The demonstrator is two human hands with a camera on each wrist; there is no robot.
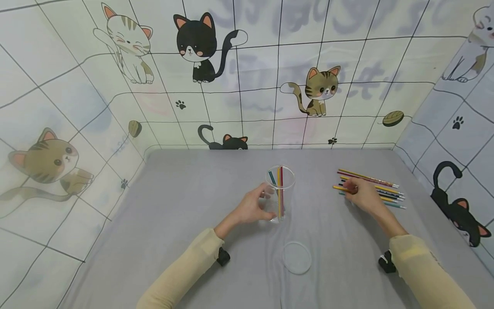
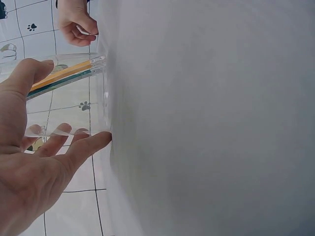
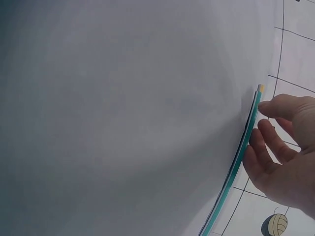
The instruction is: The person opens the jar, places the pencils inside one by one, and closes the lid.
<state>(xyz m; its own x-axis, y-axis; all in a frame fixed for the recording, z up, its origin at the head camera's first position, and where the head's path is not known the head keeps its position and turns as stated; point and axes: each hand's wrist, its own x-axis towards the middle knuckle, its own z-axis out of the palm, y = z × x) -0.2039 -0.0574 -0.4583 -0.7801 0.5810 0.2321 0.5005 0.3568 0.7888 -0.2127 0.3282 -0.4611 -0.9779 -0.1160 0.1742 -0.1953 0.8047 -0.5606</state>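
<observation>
My left hand (image 1: pixel 252 206) holds a clear plastic cup (image 1: pixel 288 195) upright on the grey table, thumb on one side and fingers on the other. Inside lean a yellow pencil (image 1: pixel 279 197), a red pencil (image 1: pixel 282 184) and a teal pencil (image 1: pixel 272 177). To the right, my right hand (image 1: pixel 362 195) is over a loose bunch of pencils (image 1: pixel 390 192), its thumb and fingertips pinching a yellow pencil (image 1: pixel 338 188) whose end sticks out to the left. In the right wrist view a teal pencil (image 3: pixel 242 147) lies in front of the fingers, hiding what they pinch.
A round clear lid (image 1: pixel 296 257) lies on the grey table (image 1: pixel 185 180), nearer to me than the cup. Cloth walls (image 1: pixel 254 103) with grid lines and cartoon cats stand at the back and both sides.
</observation>
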